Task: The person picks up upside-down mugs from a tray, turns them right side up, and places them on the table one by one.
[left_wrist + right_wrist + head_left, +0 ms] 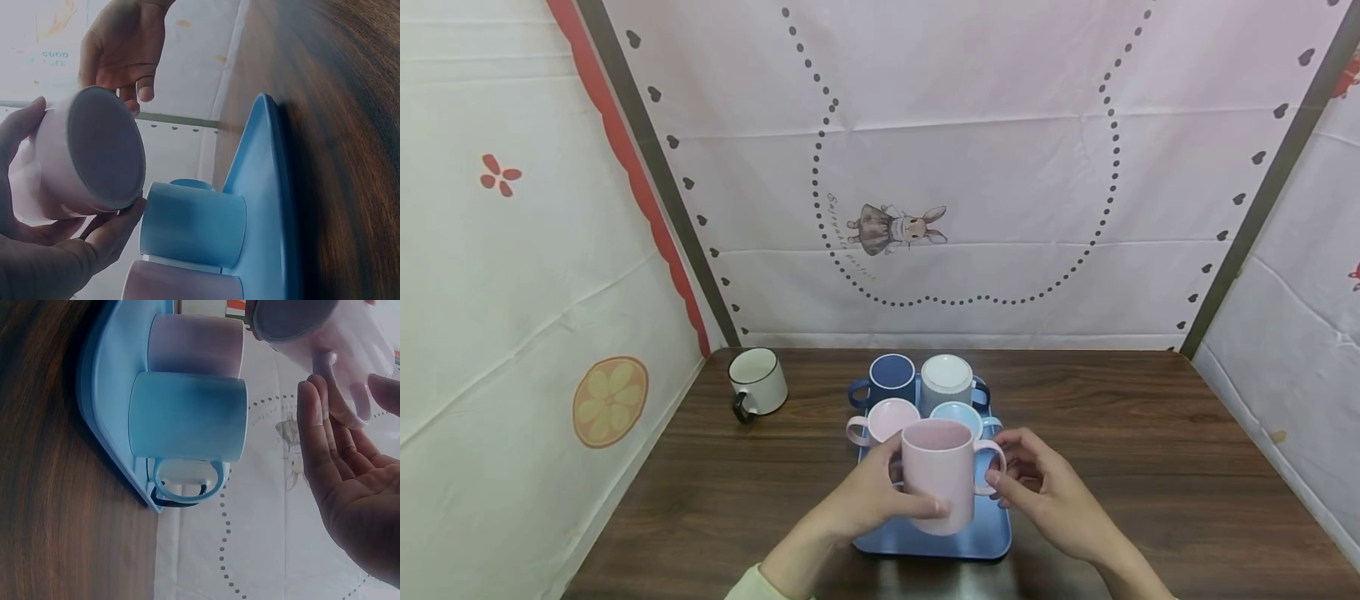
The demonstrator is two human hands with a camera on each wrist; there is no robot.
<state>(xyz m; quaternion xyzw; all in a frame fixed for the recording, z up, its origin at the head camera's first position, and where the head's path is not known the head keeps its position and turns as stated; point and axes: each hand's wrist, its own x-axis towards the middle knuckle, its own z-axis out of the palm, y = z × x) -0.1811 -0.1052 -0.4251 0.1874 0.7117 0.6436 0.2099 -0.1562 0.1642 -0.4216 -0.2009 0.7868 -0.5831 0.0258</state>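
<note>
My left hand (pixel 867 498) grips a pink mug (pixel 937 479) round its body, holding it above the front part of a blue tray (pixel 932 546). The mug's handle (pixel 340 400) points right. Beside that handle is my right hand (pixel 1060 496), its fingers loosely extended in the right wrist view and thumb apart from them; whether they touch the handle is hard to tell. Behind the held mug, a second pink mug (pixel 891 417) and a light blue mug (pixel 187 419) stand on the tray, partly hidden in the head view.
Farther back on the tray are a dark blue mug (pixel 892 375) and a white mug (pixel 946 377) with a dark handle. A white mug with a black rim (pixel 760 385) stands on the wooden table (pixel 1150 467) at the back left. Printed cloth walls (pixel 970 183) enclose the table.
</note>
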